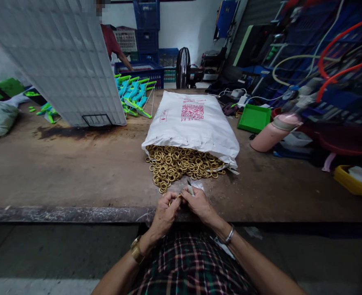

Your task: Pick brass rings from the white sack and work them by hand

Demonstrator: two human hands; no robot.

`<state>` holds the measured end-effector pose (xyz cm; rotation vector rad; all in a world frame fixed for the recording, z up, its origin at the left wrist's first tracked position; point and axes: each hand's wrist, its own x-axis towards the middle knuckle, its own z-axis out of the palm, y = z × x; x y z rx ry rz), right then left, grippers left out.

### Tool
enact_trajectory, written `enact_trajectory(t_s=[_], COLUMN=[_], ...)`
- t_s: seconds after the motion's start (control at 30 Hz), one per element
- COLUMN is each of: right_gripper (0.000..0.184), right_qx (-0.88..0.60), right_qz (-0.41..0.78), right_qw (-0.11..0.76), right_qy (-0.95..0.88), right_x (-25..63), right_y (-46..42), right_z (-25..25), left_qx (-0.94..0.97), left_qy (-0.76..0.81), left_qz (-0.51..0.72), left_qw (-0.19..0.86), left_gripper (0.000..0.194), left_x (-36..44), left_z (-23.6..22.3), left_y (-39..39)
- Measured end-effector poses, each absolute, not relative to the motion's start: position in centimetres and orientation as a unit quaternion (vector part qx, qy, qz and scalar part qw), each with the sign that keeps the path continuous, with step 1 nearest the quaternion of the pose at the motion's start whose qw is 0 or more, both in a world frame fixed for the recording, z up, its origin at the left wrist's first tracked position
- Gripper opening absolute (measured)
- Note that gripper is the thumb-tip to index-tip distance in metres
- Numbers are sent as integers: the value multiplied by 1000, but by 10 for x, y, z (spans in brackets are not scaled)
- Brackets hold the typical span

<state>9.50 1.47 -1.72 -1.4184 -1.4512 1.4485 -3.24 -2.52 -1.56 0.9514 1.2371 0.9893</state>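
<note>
Close to the table's front edge, my left hand (165, 211) is closed, pinching a gold-coloured ring (179, 196). My right hand (201, 207) meets it fingertip to fingertip at the ring. It also grips a small knife (190, 188) with a pale handle and a dark tip that points away from me. Just beyond both hands, a pile of gold-coloured rings (168, 168) spills from the mouth of a white woven sack (187, 119) with red print. My fingers partly cover the pinched ring.
A large pale ribbed panel (73, 61) stands at left, beside green and blue plastic pieces (136, 92). On the right are a pink bottle (271, 133), a green tray (254, 118), a yellow basket (353, 180) and hoses. A fan (184, 67) and another person's arm (124, 59) are behind.
</note>
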Motion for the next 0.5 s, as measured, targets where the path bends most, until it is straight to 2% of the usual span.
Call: enact_trajectory(t_s=[0.13,0.37,0.5], right_gripper=[18,21,23], right_qx=[-549,-524,-550], right_qz=[493,508,418], right_qw=[322,309,288], right_qy=[-593,-610,-663], right_x=[95,97,103], right_y=[17,17,17], right_z=[-14,-13,-18], left_qx=[362,303,285], left_qy=[514,457,448], left_qz=[414,442,461], left_qw=[659,709,712], left_gripper=[34,33,34], left_x=[-34,-35,-35], left_z=[-16,-20,-19], left_y=[-25,-26,-25])
